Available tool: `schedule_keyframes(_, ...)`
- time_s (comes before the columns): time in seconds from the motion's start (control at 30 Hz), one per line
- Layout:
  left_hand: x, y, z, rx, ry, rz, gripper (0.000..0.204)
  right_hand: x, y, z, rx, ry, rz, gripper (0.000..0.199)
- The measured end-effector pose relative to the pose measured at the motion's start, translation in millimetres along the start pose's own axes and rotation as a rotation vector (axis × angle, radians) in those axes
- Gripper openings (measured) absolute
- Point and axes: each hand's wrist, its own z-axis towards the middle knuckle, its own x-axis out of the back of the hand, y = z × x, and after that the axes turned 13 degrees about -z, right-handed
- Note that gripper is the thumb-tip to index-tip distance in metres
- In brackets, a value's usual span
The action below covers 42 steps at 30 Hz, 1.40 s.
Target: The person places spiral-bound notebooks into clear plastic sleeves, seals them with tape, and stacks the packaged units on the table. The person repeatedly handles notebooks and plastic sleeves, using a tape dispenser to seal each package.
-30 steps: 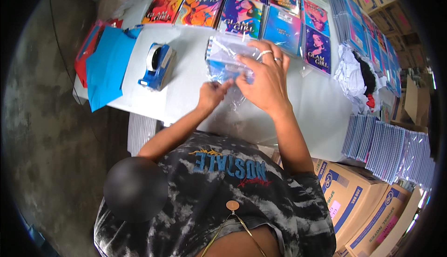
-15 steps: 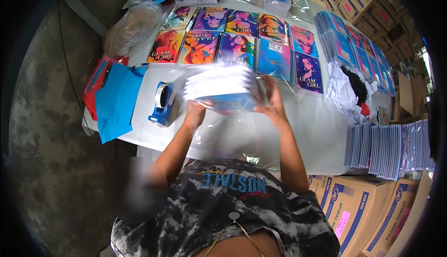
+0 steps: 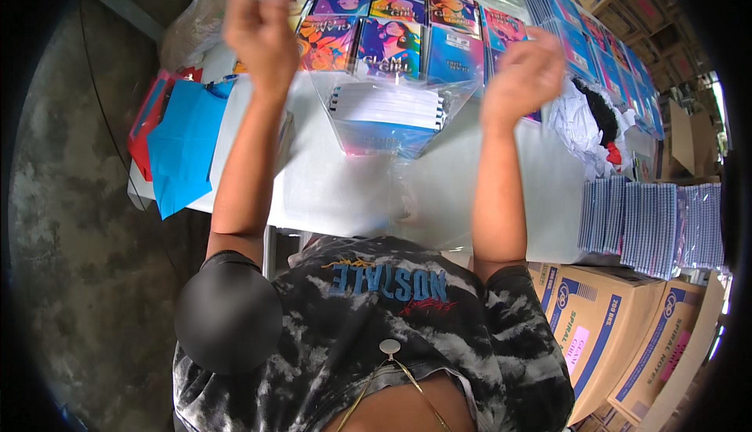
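Observation:
A clear plastic bag [image 3: 458,95] rests on the white table in front of me, with a stack of spiral notebooks [image 3: 388,111] inside, white page edges up. My left hand [image 3: 262,36] is raised to the left of the bag, over the rows of notebooks. To its right, my right hand [image 3: 523,79] is lifted near the far-right notebooks. Both hands are blurred, but their fingers look loosely apart with nothing visible in them. Colourful notebooks [image 3: 392,44] lie in two rows beyond the bag.
Blue sheets [image 3: 184,146] and a red item [image 3: 145,130] hang over the table's left edge. Stacked notebooks [image 3: 650,220], crumpled white paper [image 3: 576,130] and blue notebook piles [image 3: 560,36] stand at the right. Cardboard boxes [image 3: 603,330] stand beside me, lower right.
My hands have let go of the bagged notebook stack and moved up and apart. The stack now stands on the table. My left forearm now hides the blue tape dispenser.

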Motion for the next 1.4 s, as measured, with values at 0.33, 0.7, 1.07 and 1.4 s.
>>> schedule_keyframes(0.33, 46.5, 3.6, -156.0, 0.691, -0.317, 0.036, 0.045, 5.8, 38.1, -126.4, -0.304, -0.438, -0.052, 0.065)
schedule_keyframes(0.7, -2.0, 31.1, -148.9, 0.135, -0.741, 0.649, 0.034, 10.5, 20.1, -134.6, 0.154, -0.448, -0.889, 0.050)
schedule_keyframes(1.07, -9.1, -11.1, -66.2, 0.104, -0.662, 0.350, 0.057, 15.8, 5.6, -134.9, 0.428, -0.706, -0.768, 0.037)
schedule_keyframes(1.4, -28.6, -22.6, -28.8, 0.270, -0.825, 0.092, 0.038, 12.0, 9.0, -135.3, 0.424, -0.664, -0.783, 0.033)
